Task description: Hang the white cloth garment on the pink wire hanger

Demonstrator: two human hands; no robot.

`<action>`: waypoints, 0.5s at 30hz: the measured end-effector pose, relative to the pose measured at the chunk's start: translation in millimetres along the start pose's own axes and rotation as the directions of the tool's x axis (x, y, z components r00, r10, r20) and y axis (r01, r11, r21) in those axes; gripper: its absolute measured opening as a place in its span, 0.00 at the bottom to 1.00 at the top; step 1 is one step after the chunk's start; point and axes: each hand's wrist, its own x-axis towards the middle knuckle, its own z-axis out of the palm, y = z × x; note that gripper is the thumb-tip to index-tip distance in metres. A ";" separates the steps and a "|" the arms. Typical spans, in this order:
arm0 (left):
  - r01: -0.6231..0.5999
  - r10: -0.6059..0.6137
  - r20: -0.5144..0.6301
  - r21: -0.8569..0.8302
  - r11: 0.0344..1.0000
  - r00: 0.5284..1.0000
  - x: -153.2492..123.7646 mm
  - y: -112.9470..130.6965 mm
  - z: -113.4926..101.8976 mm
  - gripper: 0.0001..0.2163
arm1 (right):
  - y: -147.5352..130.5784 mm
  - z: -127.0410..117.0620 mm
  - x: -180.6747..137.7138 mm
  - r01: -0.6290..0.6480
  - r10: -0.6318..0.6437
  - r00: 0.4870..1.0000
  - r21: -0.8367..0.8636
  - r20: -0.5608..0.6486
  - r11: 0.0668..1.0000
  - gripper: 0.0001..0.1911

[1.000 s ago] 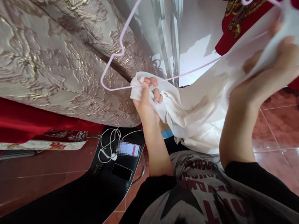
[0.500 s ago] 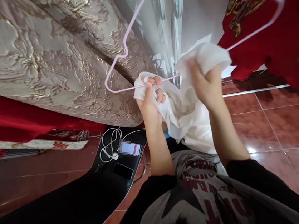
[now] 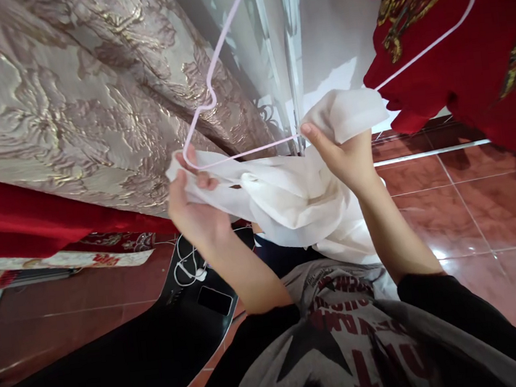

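A pale pink clothes hanger (image 3: 223,33) hangs in front of me, its thin bottom bar running across the view. White cloth (image 3: 283,212) is folded over the right part of that bar and drops in loose folds towards my lap. My left hand (image 3: 197,210) grips an edge of the cloth at the hanger's left corner, fingers around the corner. Farther right, my right hand (image 3: 349,158) is closed on the cloth where it goes over the bar, thumb on top. The fingers under the cloth are hidden.
A shiny patterned curtain (image 3: 90,107) hangs at the left, red cloth with gold trim (image 3: 471,63) at the right. Below left stands a black bench (image 3: 119,364) with a phone (image 3: 215,301) and white earphones (image 3: 192,269). Red tiles (image 3: 432,211) cover the floor.
My left hand has moved left along the bar to the hanger's corner, pulling the cloth's edge out with it. My right hand stays on the cloth, and the hanger has shifted slightly left in view.
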 end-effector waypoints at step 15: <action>-0.466 0.156 0.484 0.628 0.623 0.861 26.9 33.7 69.2 0.12 | -5.8 -7.4 -5.3 0.029 -0.027 0.995 -0.014 0.100 0.999 0.23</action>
